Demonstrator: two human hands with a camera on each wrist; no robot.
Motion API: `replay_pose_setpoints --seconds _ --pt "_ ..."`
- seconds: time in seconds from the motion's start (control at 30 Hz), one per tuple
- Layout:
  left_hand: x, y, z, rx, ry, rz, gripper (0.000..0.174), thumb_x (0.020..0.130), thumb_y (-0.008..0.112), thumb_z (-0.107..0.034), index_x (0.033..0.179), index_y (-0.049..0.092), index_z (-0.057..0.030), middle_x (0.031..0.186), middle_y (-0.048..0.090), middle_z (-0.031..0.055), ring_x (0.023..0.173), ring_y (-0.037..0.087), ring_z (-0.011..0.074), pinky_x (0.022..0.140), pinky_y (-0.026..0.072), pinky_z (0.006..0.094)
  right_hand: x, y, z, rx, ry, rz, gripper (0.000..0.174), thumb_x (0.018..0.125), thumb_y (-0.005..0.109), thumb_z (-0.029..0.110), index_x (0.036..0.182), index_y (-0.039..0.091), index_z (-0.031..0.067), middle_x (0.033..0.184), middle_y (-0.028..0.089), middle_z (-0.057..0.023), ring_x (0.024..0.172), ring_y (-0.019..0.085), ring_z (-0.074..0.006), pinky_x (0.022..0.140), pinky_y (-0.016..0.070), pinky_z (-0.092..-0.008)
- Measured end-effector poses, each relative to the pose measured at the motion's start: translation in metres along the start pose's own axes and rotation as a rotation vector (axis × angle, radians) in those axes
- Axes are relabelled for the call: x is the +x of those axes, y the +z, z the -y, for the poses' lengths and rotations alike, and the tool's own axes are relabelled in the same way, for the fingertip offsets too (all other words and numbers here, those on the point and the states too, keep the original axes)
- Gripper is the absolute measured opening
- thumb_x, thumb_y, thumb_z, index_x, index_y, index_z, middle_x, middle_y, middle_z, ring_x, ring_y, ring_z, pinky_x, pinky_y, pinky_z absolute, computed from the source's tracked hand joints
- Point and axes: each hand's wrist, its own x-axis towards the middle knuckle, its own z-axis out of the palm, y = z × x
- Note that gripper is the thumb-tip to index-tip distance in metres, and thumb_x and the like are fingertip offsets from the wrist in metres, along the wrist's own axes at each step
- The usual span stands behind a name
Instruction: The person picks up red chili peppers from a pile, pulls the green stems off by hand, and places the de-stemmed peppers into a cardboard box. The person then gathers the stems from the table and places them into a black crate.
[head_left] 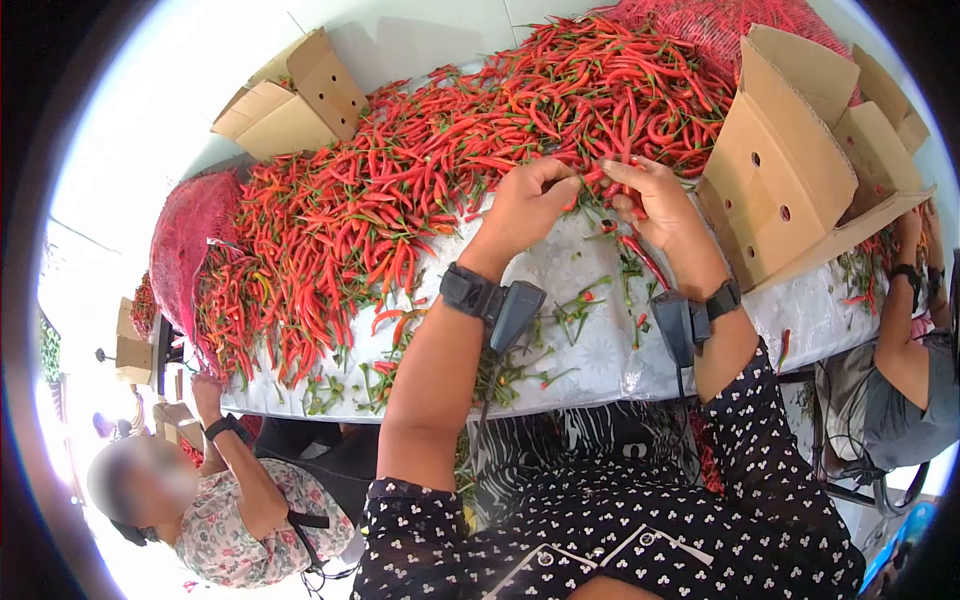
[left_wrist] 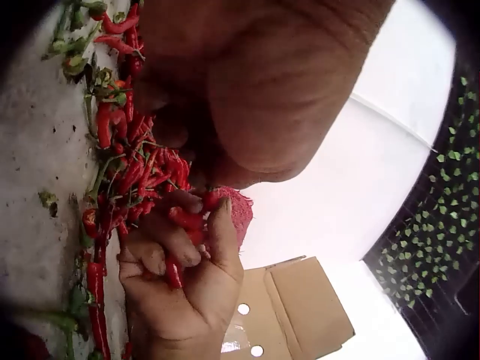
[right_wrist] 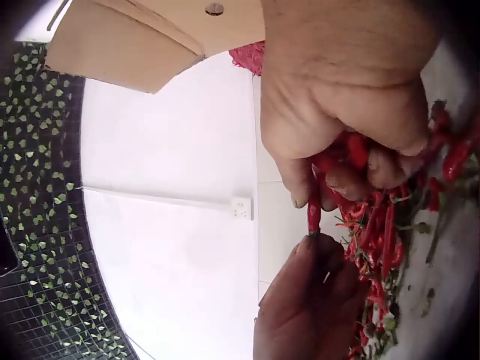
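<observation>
Both hands meet over the near edge of a large heap of red chili peppers [head_left: 420, 160]. My right hand [head_left: 655, 200] curls round several chilies [right_wrist: 352, 150], whose red bodies show between its fingers in both wrist views. One chili [right_wrist: 313, 214] points out from the right thumb and forefinger toward the left hand. My left hand [head_left: 530, 205] pinches at the green stem end of that chili, its thumb and fingertip close together in the right wrist view. In the left wrist view the left fingertips are mostly hidden behind the hand. Loose green stems [head_left: 575, 310] lie below the hands.
An open cardboard box [head_left: 765, 180] stands right of the hands, another box [head_left: 305, 95] at the back left. Red mesh sacks [head_left: 190, 240] flank the heap. A patterned white cover [head_left: 640, 375] lies over the table. One person [head_left: 250, 510] sits at left, another [head_left: 910, 370] at right.
</observation>
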Motion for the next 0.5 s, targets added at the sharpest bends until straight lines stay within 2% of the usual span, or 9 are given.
replay_pose_setpoints --seconds 0.13,0.2,0.23,0.3,0.37,0.43,0.5 --pt "0.001 0.002 0.002 0.11 0.116 -0.068 0.017 0.077 0.06 -0.015 0.075 0.06 0.0018 0.067 0.058 0.0098 0.06 0.054 0.0182 0.057 0.0432 0.0314 -0.002 0.006 -0.003 -0.059 -0.032 -0.017 0.018 0.077 0.069 0.016 0.085 0.056 0.0065 0.065 0.051 0.0013 0.043 0.04 -0.0057 0.039 0.0277 -0.0203" --pt "0.001 0.003 0.0 0.164 0.14 -0.097 0.018 0.076 0.061 -0.016 0.073 0.059 0.0017 0.067 0.059 0.0122 0.06 0.055 0.0213 0.057 0.0437 0.0327 -0.003 0.01 -0.004 -0.154 -0.173 -0.048 0.015 0.075 0.07 0.014 0.078 0.057 0.0053 0.063 0.052 0.0017 0.046 0.04 -0.004 0.041 0.0263 -0.0194" --pt "0.001 0.004 -0.002 0.229 0.124 -0.127 0.018 0.074 0.061 -0.016 0.071 0.059 0.0014 0.068 0.059 0.0136 0.06 0.056 0.0244 0.057 0.0444 0.0341 -0.004 0.012 -0.004 -0.154 -0.171 -0.048 0.015 0.075 0.07 0.014 0.078 0.057 0.0053 0.063 0.052 0.0017 0.046 0.04 -0.004 0.041 0.0263 -0.0194" --pt "0.0 0.006 -0.002 0.294 0.107 -0.158 0.018 0.073 0.062 -0.017 0.069 0.059 0.0011 0.069 0.059 0.0151 0.061 0.057 0.0274 0.057 0.0451 0.0355 -0.005 0.015 -0.005 -0.369 -0.276 -0.089 0.014 0.075 0.069 0.013 0.078 0.058 0.0053 0.06 0.05 0.0026 0.045 0.038 -0.0032 0.041 0.0256 -0.0196" --pt "0.0 0.007 0.0 0.561 0.1 -0.275 0.017 0.07 0.064 -0.016 0.067 0.059 -0.0001 0.067 0.059 0.0148 0.062 0.057 0.0309 0.058 0.0466 0.0383 -0.008 0.017 -0.004 -0.331 -0.287 -0.061 0.014 0.076 0.069 0.014 0.078 0.058 0.0054 0.059 0.051 0.0026 0.045 0.038 -0.0034 0.04 0.0257 -0.0196" --pt "-0.001 0.002 -0.003 0.556 0.024 -0.232 0.016 0.069 0.065 -0.017 0.069 0.06 -0.0014 0.068 0.058 0.0145 0.065 0.058 0.031 0.06 0.0469 0.0387 -0.01 0.018 0.002 -0.292 -0.296 -0.034 0.014 0.076 0.069 0.015 0.078 0.058 0.0054 0.059 0.051 0.0025 0.044 0.037 -0.0036 0.04 0.0259 -0.0196" --pt "-0.002 0.001 -0.005 0.55 -0.052 -0.184 0.015 0.069 0.065 -0.018 0.07 0.061 -0.0027 0.069 0.058 0.0142 0.069 0.059 0.031 0.061 0.0473 0.0392 -0.011 0.014 0.01 -0.038 -0.262 -0.082 0.015 0.077 0.068 0.017 0.078 0.059 0.0052 0.06 0.052 0.0016 0.043 0.037 -0.004 0.039 0.0261 -0.0193"
